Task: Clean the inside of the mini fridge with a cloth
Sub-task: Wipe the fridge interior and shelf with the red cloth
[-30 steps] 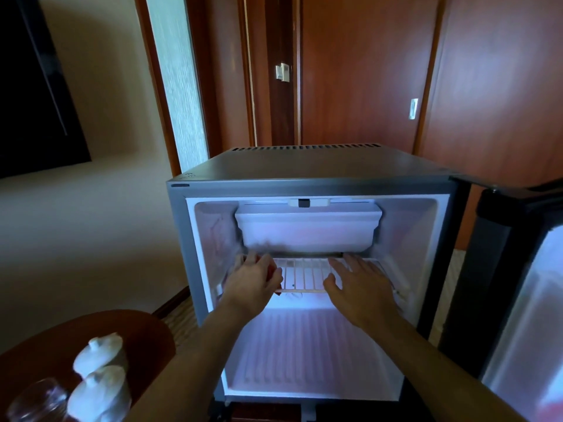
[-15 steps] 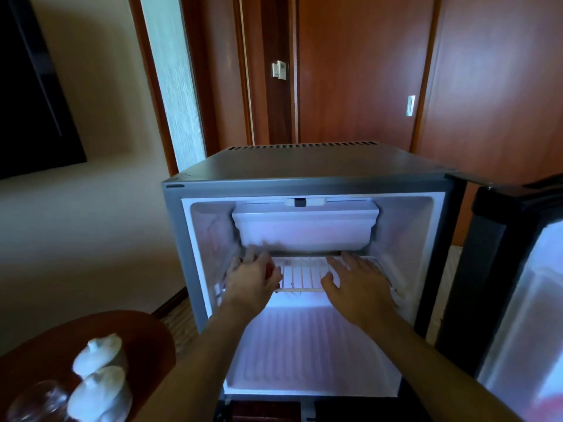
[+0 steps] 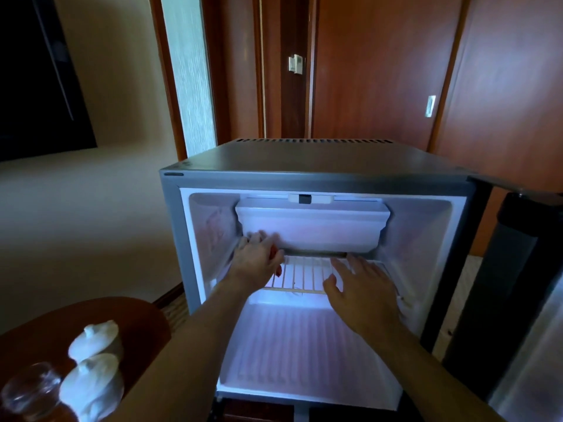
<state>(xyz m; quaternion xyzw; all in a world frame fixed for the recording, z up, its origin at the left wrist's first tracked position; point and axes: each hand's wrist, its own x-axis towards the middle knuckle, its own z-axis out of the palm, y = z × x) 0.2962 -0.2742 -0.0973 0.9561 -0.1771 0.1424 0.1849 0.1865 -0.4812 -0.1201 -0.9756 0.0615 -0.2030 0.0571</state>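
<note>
Both hands inside mini fridge [image 3: 316, 178]: left [image 3: 257, 258] and right [image 3: 364, 289] spread flat on wire shelf [image 3: 304, 274].

- The left hand [image 3: 256, 260] is blurred; its fingers [image 3: 254, 239] hide the shelf's left edge.
- A red thing under this hand is mostly hidden.
- The fridge door [image 3: 524, 300] and the glass [image 3: 29, 391] are cut off by the picture's edges.
</note>
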